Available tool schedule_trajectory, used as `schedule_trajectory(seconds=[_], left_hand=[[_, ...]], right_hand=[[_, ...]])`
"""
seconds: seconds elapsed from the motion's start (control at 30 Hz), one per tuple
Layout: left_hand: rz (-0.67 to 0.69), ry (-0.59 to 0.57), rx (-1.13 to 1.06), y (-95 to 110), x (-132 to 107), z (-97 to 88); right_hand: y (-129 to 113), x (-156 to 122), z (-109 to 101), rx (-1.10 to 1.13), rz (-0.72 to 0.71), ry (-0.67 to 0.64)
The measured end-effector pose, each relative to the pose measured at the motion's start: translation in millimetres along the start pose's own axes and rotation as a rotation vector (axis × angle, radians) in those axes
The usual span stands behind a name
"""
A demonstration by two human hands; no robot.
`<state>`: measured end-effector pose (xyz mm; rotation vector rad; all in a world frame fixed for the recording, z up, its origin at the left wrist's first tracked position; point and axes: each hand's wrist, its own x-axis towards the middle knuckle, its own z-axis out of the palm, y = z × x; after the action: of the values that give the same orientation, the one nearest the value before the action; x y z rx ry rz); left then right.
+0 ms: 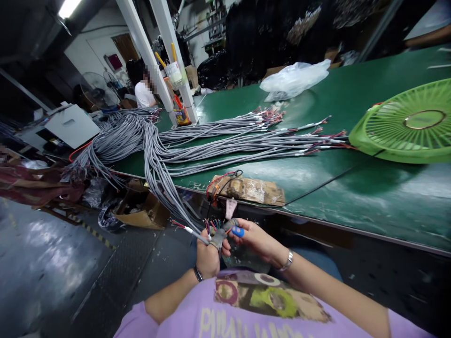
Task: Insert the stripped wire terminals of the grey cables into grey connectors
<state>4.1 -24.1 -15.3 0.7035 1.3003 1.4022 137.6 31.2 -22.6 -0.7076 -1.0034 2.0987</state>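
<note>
Fan [398,124] beside cables [211,151] (wooden block [255,189] nearer)

Clearance for the right hand [255,238]: open along the near side of the table [405,211], right of the wood block [262,190], crossed by a thin black cord [320,186]; grey cables [153,162] bar the left, green fan [391,124] the far right.

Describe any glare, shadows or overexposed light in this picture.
Head view: the white ceiling lamp is overexposed; head view: glare mottles the glossy green tabletop and smooth bluish-grey floor; head view: a shadowy patch lies below the round green plastic fan.
</note>
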Motion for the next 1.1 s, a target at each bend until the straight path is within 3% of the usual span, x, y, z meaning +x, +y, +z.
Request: schedule_trajectory(seconds=[0.27, 0.47, 0.57, 0.7, 0.97, 1.1], left_hand=[[0.015, -0.032, 0.018, -1, -2, 0.3], [-0.029, -0.167, 0.110, 2, -4, -2.5], [-0.028, -0.159, 0.115, 1, -4, -3.8], [-0.027, -0.153, 0.107, -1, -3, -4.1], [-0.021, -0.157, 0.079, -4, 1, -3.9], [-0.024, -0.161, 0.081, -4, 2, -2.9]], right_hand=[[-9, -6, 15, -0.098, -0.054, 0.022], [-8, -7, 20, -0.073, -0.052, -0.035], [-10, -7, 18, -0.139, -0.055, -0.003], [-14, -5, 17, -0.225, -0.029, -0.060], [-14, -4, 17, -0.259, -0.042, 0.138], [-4, -3, 23, -0.144, -0.012, 0.117]])
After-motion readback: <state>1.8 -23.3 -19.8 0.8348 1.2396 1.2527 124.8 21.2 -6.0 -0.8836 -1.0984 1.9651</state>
